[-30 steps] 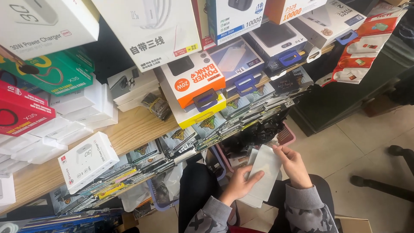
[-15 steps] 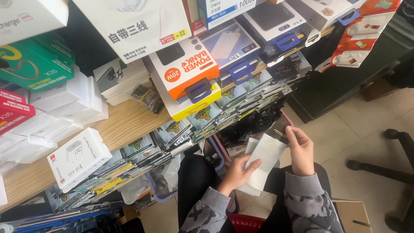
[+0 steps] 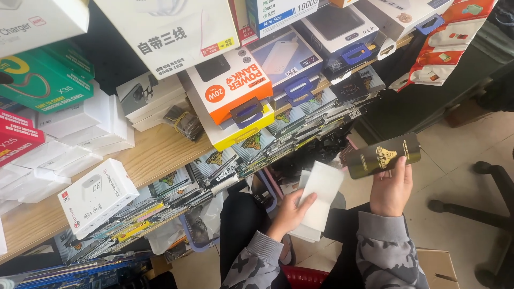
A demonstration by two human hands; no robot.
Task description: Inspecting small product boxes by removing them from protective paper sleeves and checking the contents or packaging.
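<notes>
Dark packet (image 3: 383,156) newly raised in right hand (image 3: 391,190)

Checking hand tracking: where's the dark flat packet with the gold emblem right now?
In the head view, the dark packet is right of centre, held up by the right hand, just right of the white packets in the left hand.

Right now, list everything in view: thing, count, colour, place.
dark packet: one, black with gold print, in right hand
white sleeves: a few, white, in left hand
orange box: one, orange and white, shelf centre
white charger box: one, white, wooden shelf left
green box: one, green, upper left
flat packets: many, mixed, along shelf edge
chair base: one, black, floor right
left hand: one, lower centre
right hand: one, lower right
</notes>
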